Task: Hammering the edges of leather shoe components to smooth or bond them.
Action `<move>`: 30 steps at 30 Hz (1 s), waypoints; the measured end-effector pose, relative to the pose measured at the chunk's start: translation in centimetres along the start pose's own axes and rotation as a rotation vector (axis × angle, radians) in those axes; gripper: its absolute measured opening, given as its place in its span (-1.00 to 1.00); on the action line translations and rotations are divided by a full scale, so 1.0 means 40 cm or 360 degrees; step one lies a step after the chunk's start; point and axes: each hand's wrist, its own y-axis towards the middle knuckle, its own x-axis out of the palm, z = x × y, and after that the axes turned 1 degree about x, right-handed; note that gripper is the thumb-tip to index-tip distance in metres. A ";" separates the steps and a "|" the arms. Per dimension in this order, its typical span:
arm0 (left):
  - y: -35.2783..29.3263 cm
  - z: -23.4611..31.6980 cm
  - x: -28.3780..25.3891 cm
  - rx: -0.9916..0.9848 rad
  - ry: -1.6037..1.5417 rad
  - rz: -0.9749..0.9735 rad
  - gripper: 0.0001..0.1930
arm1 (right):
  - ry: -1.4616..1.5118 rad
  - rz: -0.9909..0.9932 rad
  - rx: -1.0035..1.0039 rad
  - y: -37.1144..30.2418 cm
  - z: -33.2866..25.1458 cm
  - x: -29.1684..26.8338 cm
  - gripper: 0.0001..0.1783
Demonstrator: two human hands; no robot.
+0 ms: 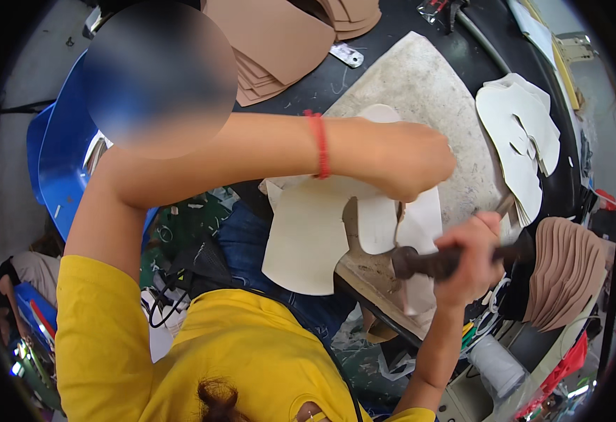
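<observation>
Just beyond the lap [241, 239], the R hand [471, 260] has a dark hammer [410, 264] in a closed grip, fingers wrapped round it, a bit blurry, w/ the tool above the near R edge of the work. The L hand [413, 158] reaches across, knuckles up & fingers curled down over the cream sheet pieces [304, 243]; its fingertips are hidden, so can't tell how tight that grip is or if it has hold of anything. Pieces lie partly overlapping on the near part of a pale slab [427, 77], the biggest jutting toward the lap. To do this well, IMO: hold pieces flat, edges lined up, L fingers well clear of the hammer; short, even taps, face level, so the material doesn't dent or crease. Overhanging bits prob. need the slab under them for any blow.

Slab looks scuffed & stained, sits on a black counter [466, 53]. R side: loose white cut pieces [508, 126] & a fanned brown stack [564, 274]; far side, more brown sheets [280, 42] & a small metal tag [348, 55]. Off L, a blue plastic tub or seat [58, 155], littered green floor [181, 228] & part of another person [35, 269].
</observation>
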 end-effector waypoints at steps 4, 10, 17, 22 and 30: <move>-0.060 -0.003 0.063 0.0105 0.0142 0.0535 -0.94 | -0.0599 0.0090 -0.0223 0.023 0.059 0.049 -0.75; -0.081 -0.010 0.051 -0.0174 -0.0100 0.0576 -0.96 | 0.0100 -0.0051 0.0030 0.011 -0.012 0.010 -0.62; -0.061 -0.033 0.062 0.0108 -0.0210 0.0301 -0.91 | -0.0228 0.0030 0.0069 -0.059 0.011 0.021 -0.77; -0.048 0.089 0.083 0.0566 -0.0465 -0.0176 -0.77 | -0.0646 0.0201 -0.0231 -0.171 0.002 -0.011 -0.81; -0.169 0.192 0.106 0.0378 0.0775 0.0096 -0.52 | -0.0566 0.0225 0.0027 -0.186 -0.014 -0.004 -0.62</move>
